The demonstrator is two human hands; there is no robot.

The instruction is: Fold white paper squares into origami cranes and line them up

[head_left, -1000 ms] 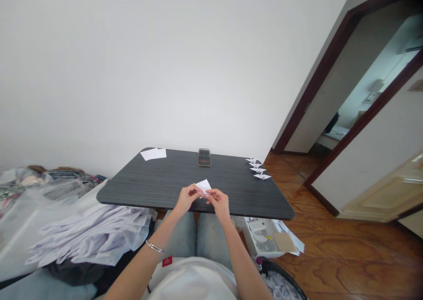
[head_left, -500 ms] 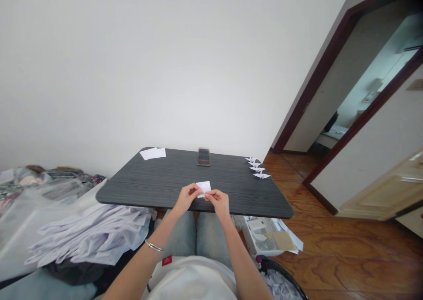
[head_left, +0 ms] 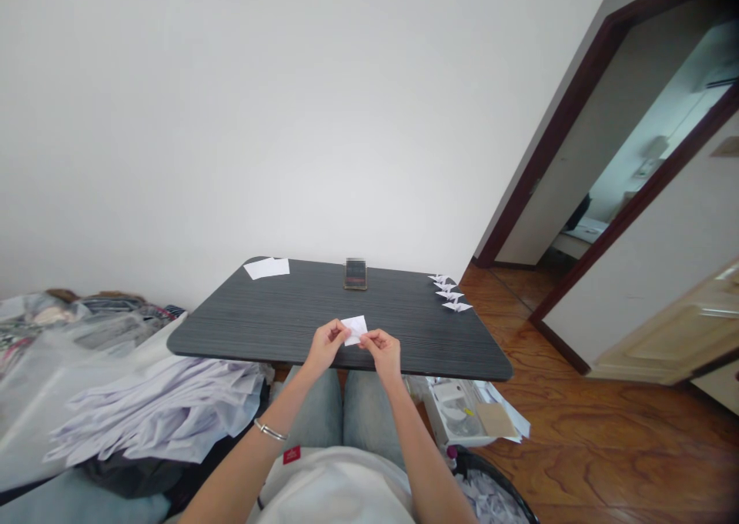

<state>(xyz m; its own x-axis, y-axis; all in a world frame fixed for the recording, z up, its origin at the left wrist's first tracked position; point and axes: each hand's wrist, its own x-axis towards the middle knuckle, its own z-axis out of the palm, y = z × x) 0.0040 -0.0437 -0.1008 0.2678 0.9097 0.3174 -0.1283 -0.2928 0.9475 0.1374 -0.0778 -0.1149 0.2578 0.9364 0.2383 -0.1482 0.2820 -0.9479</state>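
Observation:
A small folded square of white paper is held over the near edge of the dark table. My left hand pinches its left side between thumb and fingers. At the lower right of the paper, my right hand closes on the edge in a pinch. Several folded white paper figures stand in a row near the table's right end. Flat white paper sheets lie at the far left corner.
A phone-like device stands at the back of the table against the wall. Left of the table lies a heap of white cloth. On the right are an open box and a bin of paper scraps.
The fingers have shifted slightly on the paper, and the right hand has moved a touch to the right. Everything else on the table stays in place.

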